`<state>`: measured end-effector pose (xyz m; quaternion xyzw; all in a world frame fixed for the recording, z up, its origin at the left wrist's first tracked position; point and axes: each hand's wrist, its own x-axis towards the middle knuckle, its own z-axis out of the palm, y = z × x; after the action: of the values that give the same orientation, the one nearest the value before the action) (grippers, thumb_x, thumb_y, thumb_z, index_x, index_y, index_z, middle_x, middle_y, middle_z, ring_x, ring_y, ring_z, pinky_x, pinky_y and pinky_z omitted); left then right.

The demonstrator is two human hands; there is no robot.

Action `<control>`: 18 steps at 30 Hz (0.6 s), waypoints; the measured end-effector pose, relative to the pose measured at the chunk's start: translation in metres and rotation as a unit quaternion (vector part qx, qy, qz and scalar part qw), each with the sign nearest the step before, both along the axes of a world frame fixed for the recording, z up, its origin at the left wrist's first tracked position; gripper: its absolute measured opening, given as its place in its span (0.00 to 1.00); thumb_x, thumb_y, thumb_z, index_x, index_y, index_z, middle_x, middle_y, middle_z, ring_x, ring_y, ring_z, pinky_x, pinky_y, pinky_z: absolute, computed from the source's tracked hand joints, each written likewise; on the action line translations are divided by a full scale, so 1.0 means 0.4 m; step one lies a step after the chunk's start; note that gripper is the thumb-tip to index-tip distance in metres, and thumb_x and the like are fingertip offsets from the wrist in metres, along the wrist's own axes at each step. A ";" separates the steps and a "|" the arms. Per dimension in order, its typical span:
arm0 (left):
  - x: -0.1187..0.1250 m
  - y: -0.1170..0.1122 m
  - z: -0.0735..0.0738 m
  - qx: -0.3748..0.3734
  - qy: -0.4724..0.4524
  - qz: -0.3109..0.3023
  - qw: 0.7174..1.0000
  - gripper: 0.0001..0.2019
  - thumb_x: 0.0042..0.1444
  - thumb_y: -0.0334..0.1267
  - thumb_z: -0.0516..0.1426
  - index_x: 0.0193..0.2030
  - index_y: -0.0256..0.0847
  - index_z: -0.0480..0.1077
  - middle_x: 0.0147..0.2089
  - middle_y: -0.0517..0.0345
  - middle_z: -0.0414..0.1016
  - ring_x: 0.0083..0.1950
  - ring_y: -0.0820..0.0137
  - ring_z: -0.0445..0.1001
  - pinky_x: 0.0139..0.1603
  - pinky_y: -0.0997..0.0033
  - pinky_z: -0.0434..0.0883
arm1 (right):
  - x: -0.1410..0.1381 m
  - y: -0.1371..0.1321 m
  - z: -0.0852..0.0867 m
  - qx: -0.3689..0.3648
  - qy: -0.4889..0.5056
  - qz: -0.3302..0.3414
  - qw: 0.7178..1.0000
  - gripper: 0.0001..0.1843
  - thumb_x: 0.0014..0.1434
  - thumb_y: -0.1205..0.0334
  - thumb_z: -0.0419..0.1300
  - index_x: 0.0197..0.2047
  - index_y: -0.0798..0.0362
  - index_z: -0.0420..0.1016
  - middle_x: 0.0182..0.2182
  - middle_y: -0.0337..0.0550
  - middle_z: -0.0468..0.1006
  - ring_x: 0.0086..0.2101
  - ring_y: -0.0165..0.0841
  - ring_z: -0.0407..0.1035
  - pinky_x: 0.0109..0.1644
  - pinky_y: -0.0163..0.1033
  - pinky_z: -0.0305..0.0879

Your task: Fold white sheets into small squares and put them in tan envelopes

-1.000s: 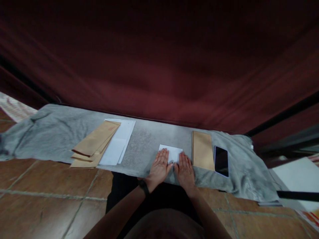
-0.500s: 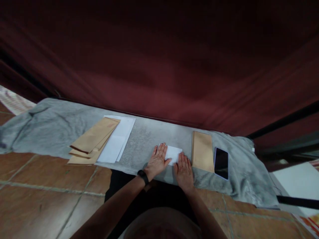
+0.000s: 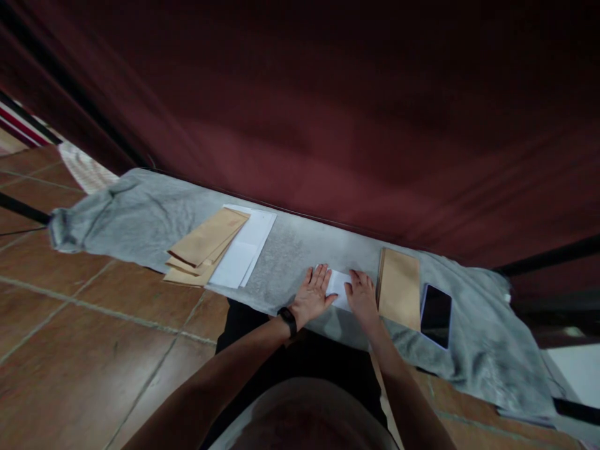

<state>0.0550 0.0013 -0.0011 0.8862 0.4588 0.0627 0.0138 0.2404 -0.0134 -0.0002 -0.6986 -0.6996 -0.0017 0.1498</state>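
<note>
A small white folded paper [image 3: 338, 288] lies on the grey cloth in front of me. Flat across its left side is my left hand [image 3: 313, 295], open, with the fingers stretched out and the thumb over the near part of the paper. My right hand [image 3: 362, 299] rests on the right edge, its fingers somewhat bent near the far right corner and its thumb a little apart on the paper. The palms hide both side edges. Just right of that hand sits a stack of brown envelopes [image 3: 399, 289].
Grey cloth [image 3: 300, 240] covers the long narrow surface. To the left, several brown envelopes [image 3: 206, 240] overlap white sheets [image 3: 241, 253]. A phone [image 3: 436, 315] lies right of the envelope stack. A dark red curtain [image 3: 300, 144] hangs along the far edge.
My right hand has slid towards the far right corner of the paper, and its fingers have bent from lying flat. My left hand stays on the paper. The view has shifted and tilted.
</note>
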 end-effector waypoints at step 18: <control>-0.011 -0.010 0.152 0.119 0.005 -0.049 0.992 0.30 0.69 0.34 0.46 0.76 0.41 0.45 0.77 0.48 0.49 0.77 0.55 0.45 0.75 0.42 0.46 | 0.006 0.037 0.130 0.068 0.227 0.082 0.968 0.11 0.68 0.61 0.50 0.44 0.51 0.75 0.41 0.45 0.80 0.41 0.36 0.75 0.48 0.41 0.70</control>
<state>0.0507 -0.0028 0.0598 0.9035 0.4039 0.1114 -0.0910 0.2430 0.0014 0.0517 -0.6092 -0.7002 0.1220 0.3517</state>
